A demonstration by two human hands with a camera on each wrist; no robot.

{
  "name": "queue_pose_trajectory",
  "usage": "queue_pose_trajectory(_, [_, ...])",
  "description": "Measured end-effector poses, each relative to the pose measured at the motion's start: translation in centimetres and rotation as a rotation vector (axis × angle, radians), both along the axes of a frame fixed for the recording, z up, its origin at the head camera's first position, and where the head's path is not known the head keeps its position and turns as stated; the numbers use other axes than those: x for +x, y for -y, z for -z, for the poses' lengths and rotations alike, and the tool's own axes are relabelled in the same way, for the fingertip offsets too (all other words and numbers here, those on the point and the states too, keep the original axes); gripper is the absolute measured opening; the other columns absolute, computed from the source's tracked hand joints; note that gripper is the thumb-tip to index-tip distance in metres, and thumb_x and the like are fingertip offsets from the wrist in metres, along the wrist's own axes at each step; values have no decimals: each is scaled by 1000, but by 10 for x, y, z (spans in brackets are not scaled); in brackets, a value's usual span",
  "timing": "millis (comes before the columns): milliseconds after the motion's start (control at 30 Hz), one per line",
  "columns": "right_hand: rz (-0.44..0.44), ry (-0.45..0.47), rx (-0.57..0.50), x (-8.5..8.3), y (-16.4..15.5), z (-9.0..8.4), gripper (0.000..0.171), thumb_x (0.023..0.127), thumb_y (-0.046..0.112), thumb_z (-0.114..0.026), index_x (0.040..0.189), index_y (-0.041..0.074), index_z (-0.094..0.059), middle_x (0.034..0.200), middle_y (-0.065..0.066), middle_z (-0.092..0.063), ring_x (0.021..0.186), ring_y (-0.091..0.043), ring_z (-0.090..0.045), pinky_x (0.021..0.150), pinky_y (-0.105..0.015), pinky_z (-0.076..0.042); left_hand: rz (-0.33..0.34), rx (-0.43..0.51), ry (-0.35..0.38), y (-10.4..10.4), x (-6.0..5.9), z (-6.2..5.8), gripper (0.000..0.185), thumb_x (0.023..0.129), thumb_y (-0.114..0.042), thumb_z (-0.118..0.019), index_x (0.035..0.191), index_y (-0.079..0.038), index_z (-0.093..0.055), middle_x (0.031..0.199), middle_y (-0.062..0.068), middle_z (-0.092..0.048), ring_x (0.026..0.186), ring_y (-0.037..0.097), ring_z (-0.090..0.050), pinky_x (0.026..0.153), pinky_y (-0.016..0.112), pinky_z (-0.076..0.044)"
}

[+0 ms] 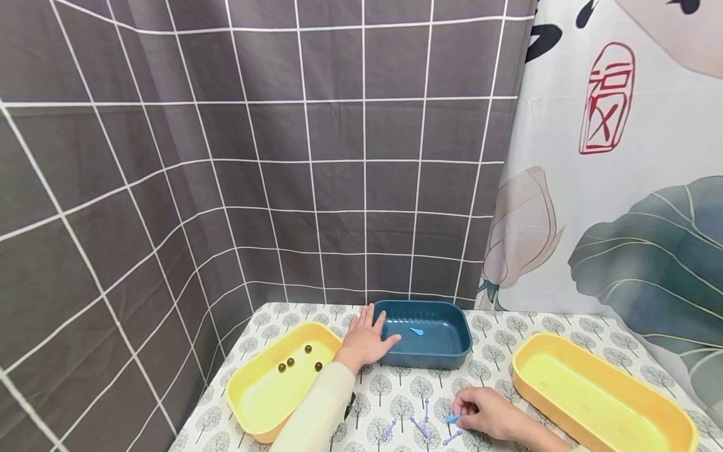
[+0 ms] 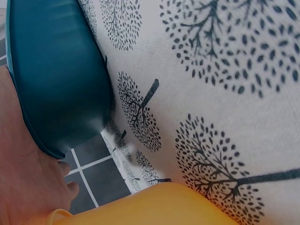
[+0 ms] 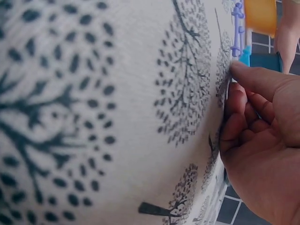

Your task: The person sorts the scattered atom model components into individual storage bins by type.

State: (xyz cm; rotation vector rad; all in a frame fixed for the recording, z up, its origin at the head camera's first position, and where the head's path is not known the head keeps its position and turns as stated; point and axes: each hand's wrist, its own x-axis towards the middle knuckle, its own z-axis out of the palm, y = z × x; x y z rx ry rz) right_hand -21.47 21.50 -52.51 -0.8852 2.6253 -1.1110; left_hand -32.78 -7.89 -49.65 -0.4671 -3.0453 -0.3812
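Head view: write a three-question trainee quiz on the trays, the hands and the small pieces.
1. True or false: the left hand rests with straight fingers on the rim of the blue tray.
2. How many dark balls lie in the left yellow tray?
3. The right hand pinches: A) a dark ball B) a small blue piece C) the right yellow tray.

Key
1. True.
2. Four.
3. B; purple pieces lie on the tablecloth beside it, and one blue piece lies in the blue tray.

Bright, even light, soft shadows; wrist views blur close up.
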Motion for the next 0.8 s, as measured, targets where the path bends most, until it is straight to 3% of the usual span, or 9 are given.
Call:
queue_pose_trajectory(267, [18, -17, -5, -1, 1, -8, 15, 85, 13, -77, 82, 19, -64, 74, 16, -57, 68, 4, -50, 62, -20, -47, -3, -7, 4, 1, 1, 0, 80, 101, -67, -37, 161, -16, -28, 169, 16, -11, 157, 32, -7, 126, 52, -12])
queue_pose_trajectory(533, [30, 26, -33, -9, 1, -15, 12, 88, 10, -74, 84, 16, -64, 74, 14, -58, 67, 3, -52, 60, -19, -48, 0, -2, 3, 0, 0, 2, 80, 101, -67, -38, 161, -16, -28, 169, 16, -11, 157, 32, -7, 126, 51, -11])
queue_pose_trajectory(800, [53, -62, -17, -19, 0, -29, 9, 87, 14, -77, 86, 15, -67, 78, 14, -61, 70, 3, -53, 63, -20, -51, 1, 7, 8, -1, 1, -1, 80, 101, -66, -39, 161, -15, -28, 169, 16, -11, 157, 32, -7, 126, 51, -11])
